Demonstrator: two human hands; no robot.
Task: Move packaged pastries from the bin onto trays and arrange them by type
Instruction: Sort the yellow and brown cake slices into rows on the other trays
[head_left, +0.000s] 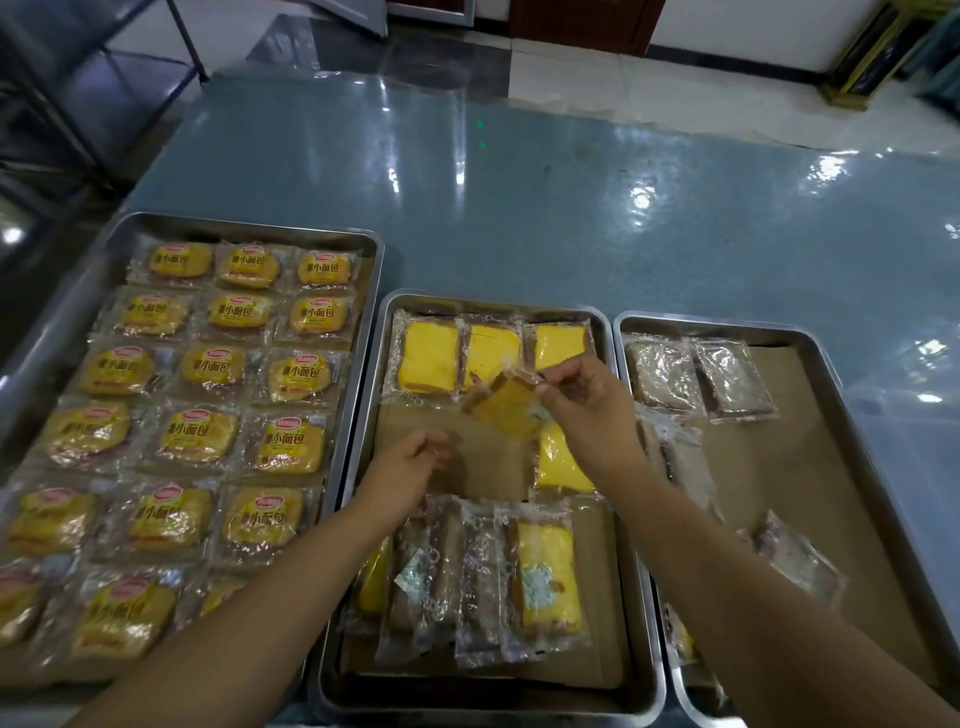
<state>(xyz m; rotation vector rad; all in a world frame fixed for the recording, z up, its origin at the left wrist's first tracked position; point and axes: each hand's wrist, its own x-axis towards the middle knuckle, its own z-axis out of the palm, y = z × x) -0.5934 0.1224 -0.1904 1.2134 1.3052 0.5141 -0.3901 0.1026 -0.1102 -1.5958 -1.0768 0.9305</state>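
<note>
Blur smears the left hand (415, 462); whether its curled fingers hold anything is unclear. The right hand (587, 400) pinches a wrapped yellow cake slice (506, 410) above the middle tray (493, 302), which holds yellow slices (428, 356). The left tray (249, 228) carries labelled bread packets (195, 434). The right tray (727, 326), partly behind the forearm, holds brown slices (657, 371).

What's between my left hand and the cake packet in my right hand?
In the head view, only bare brown paper lining the middle tray lies between the left hand and the packet the right hand pinches.
</note>
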